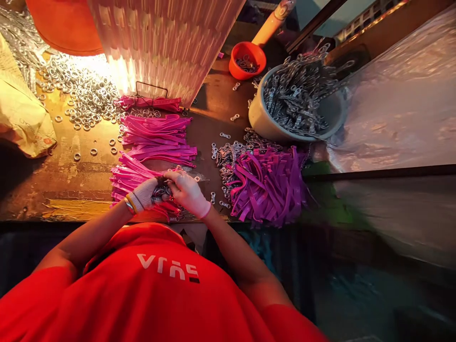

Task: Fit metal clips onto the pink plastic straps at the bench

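My left hand (pixel 143 194), in a pale knit glove with the fingertips bare, is curled around a small cluster of metal pieces (pixel 160 192) that look like rings or links. My right hand (pixel 189 194), in a white glove, meets it from the right. Its thumb and fingers are pinched at the cluster, and what lies between them is too small to make out. Both hands are above the near end of a row of pink zip-like strips (pixel 124 173), which lie in bundles on the table.
Loose metal rings (pixel 89 90) spread under the lamp (pixel 66 23). A corrugated sheet (pixel 160 38) stands behind the strips. On the right are a purple strip pile (pixel 269 185), small metal links (pixel 228 161), a bucket of metal parts (pixel 260 111) and an orange cup (pixel 237 69).
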`<state>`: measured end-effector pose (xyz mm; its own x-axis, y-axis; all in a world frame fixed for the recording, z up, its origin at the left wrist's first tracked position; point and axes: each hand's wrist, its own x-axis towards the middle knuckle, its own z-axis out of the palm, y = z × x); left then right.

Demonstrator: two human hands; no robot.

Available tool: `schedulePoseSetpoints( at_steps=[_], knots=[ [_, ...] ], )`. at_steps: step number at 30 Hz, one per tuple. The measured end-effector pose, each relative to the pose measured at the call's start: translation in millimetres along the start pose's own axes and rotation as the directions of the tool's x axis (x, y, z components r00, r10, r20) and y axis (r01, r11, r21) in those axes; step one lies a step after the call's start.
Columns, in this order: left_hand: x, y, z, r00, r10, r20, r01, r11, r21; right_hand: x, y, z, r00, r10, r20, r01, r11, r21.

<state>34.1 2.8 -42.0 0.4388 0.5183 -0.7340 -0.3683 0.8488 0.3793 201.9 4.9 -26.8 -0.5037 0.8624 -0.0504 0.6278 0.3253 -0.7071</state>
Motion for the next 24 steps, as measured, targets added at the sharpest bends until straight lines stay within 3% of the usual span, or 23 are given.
schedulePoseSetpoints(
  at_steps=[3, 6, 9, 11, 15, 17, 22, 24],
  knots=[
    [-1.7, -1.3, -5.9, 0.997, -0.016, 0.073, 0.023, 0.995, -0.096, -1.8, -3.4, 4.5, 0.972, 0.180, -0.149, -0.159, 0.976, 0.146],
    [-7.1, -2.7, -8.1, 0.986, 0.134, 0.095, -0.138, 0.990, 0.036, -3.1, -3.7, 9.6, 0.943, 0.304, -0.137, -0.266, 0.934, 0.239],
    [-9.4, -3.4, -6.8, 0.953, 0.273, 0.132, -0.299, 0.920, 0.254, -1.7, -3.5, 13.8, 0.949, 0.304, -0.087, -0.285, 0.941, 0.183],
    [-6.6, -2.8, -6.1, 0.946, 0.299, 0.127, -0.324, 0.898, 0.297, 0.6, -5.6, 13.1, 0.956, 0.293, -0.033, -0.291, 0.956, 0.043],
    [2.1, 1.0, -6.1, 0.973, 0.219, 0.071, -0.228, 0.957, 0.181, 4.3, -14.3, 4.0, 0.953, 0.293, 0.074, -0.255, 0.912, -0.321],
    [3.2, 3.5, -6.5, 0.984, 0.160, 0.078, -0.168, 0.979, 0.115, 4.2, -17.1, 1.5, 0.958, 0.275, 0.079, -0.223, 0.892, -0.394],
    [4.0, 10.9, -11.9, 0.994, 0.075, 0.078, -0.072, 0.997, -0.037, 7.9, -3.6, 12.2, 0.912, 0.371, 0.174, -0.351, 0.926, -0.138],
    [6.9, 15.3, -17.6, 0.994, 0.038, 0.100, -0.023, 0.989, -0.147, 18.1, 12.5, 15.5, 0.920, 0.358, 0.157, -0.363, 0.932, 0.002]
  ],
)
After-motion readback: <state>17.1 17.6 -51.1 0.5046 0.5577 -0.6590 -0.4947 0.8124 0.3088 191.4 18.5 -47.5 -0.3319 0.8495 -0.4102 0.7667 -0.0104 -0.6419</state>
